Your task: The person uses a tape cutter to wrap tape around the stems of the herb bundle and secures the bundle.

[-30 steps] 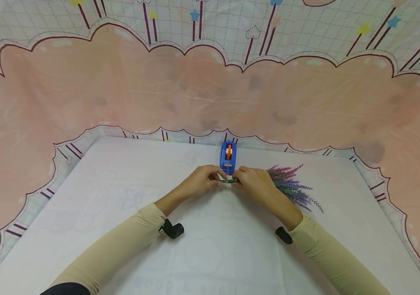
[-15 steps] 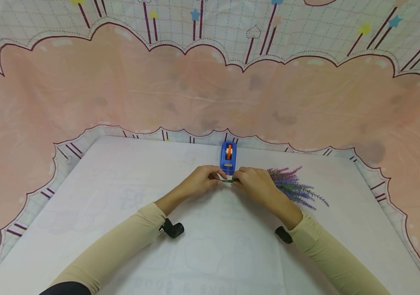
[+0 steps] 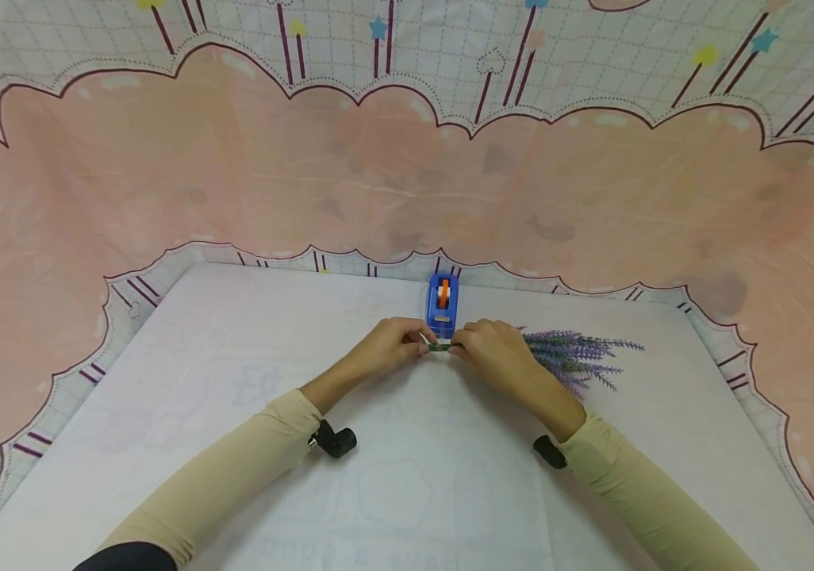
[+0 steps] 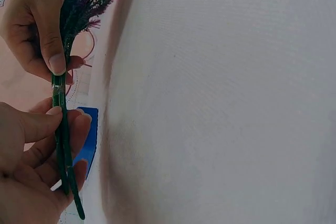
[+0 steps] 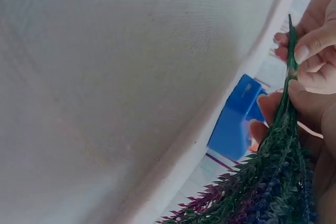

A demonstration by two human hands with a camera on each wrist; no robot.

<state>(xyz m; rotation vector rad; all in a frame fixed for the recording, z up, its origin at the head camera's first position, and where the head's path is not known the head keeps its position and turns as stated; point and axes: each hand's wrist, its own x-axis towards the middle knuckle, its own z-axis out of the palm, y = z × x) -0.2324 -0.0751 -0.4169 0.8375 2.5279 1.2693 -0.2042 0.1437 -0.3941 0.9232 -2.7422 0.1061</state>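
A bunch of artificial lavender (image 3: 574,355) lies across both hands, purple flower heads to the right and green stems (image 4: 60,129) to the left. My right hand (image 3: 496,353) pinches the stems just below the leaves. Nearer the stem ends, my left hand (image 3: 391,350) pinches them between thumb and fingers. Between the hands, a shiny band that looks like clear tape (image 4: 57,88) circles the stems. Directly beyond the hands stands a blue tape dispenser (image 3: 442,305) with an orange hub. In the head view, the right hand and forearm hide part of the bunch.
The hands work over a white-covered table (image 3: 186,412) with faint printing. A peach patterned cloth (image 3: 307,174) hangs behind its far edge. Black wrist cameras sit by both beige sleeves (image 3: 236,460).
The lavender bunch has turned about its stems: pinkish heads showed at the top before, and mostly purple ones show now. Both hands have stayed nearly in place.
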